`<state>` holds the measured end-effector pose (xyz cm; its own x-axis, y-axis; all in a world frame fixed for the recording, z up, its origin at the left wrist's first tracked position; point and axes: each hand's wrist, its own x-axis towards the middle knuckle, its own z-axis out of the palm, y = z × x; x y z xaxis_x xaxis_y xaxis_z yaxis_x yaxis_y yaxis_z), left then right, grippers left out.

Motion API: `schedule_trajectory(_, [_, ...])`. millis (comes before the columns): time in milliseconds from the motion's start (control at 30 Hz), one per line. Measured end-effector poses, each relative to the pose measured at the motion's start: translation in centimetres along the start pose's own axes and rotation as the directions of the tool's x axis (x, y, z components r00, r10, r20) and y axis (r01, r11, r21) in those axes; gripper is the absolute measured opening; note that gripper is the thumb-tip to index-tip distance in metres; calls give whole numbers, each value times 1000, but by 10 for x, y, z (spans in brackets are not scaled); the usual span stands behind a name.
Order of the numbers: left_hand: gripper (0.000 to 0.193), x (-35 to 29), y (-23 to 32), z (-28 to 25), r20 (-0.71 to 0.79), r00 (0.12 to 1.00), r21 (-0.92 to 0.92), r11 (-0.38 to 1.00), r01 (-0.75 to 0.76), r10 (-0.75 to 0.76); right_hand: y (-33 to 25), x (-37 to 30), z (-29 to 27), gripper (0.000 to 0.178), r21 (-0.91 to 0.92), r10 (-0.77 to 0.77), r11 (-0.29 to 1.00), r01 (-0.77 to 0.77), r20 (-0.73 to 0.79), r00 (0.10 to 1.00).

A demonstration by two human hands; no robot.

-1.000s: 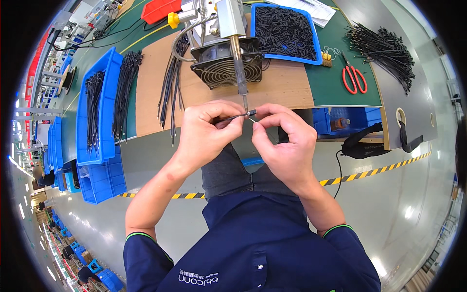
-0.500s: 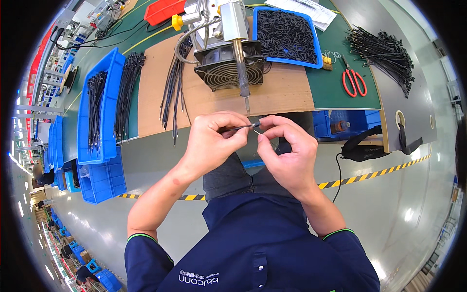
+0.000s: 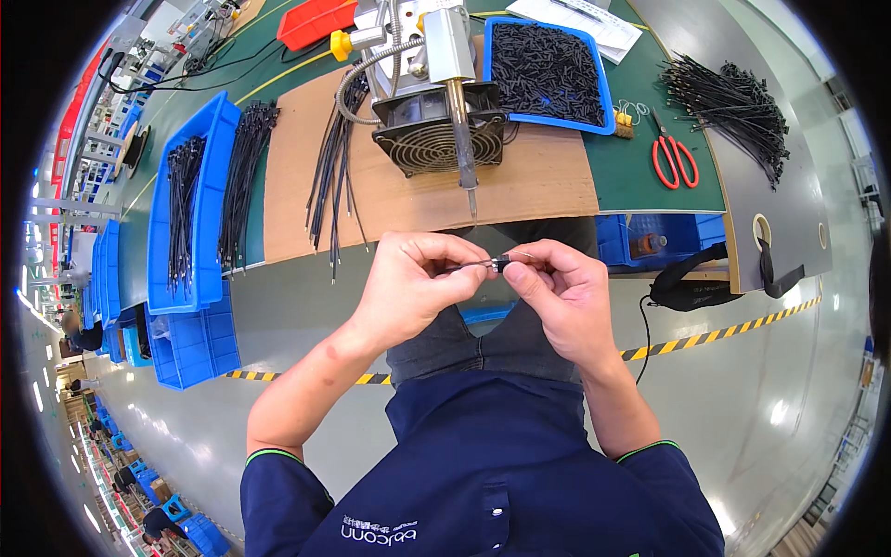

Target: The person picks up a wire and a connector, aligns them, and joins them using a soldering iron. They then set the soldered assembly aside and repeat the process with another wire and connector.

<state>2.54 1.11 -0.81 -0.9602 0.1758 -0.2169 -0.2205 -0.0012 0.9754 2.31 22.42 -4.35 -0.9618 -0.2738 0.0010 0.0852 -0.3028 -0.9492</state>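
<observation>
the left hand [image 3: 413, 283] pinches a thin black cable [image 3: 461, 268] narrowly between thumb and fingertips. the right hand [image 3: 571, 292] is also pinched narrow, thumb and forefinger on a small black part [image 3: 502, 264] at the cable's end, between the two hands; how the two join is too small to tell. a fine wire [image 3: 524, 253] curves over the right fingertips. cable and part are in the air just off the table's near edge, above the lap

just beyond the hands, and apart from them, a metal rod [image 3: 461, 139] points down in front of a fan [image 3: 441, 148]. under the fan lies cardboard [image 3: 557, 176], with loose cables [image 3: 329, 167] on its left. farther left, a blue bin [image 3: 220, 167] holds more cables, a bundle [image 3: 246, 176] beside it. right of the fan, a blue tray [image 3: 608, 93] is full of black pieces [image 3: 548, 70], then red-handled cutters [image 3: 664, 137] and another pile [image 3: 729, 111] of cables
</observation>
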Motion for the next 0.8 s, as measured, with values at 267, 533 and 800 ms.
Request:
schedule_trajectory(267, [12,-9,16,-3,62,994,-38,995,93,-90,2,-2,-3,11,-27,41,999,-41,7,999])
schedule_trajectory(533, [14,-29,2,-29,65,994,339,939,56,-83,-7,-7,8,10,-195,48,980,-36,59,997])
schedule_trajectory(800, [11,-47,6,-61,6,979,355,916,186,-202,2,-6,23,11,-299,87,953,-47,121,989])
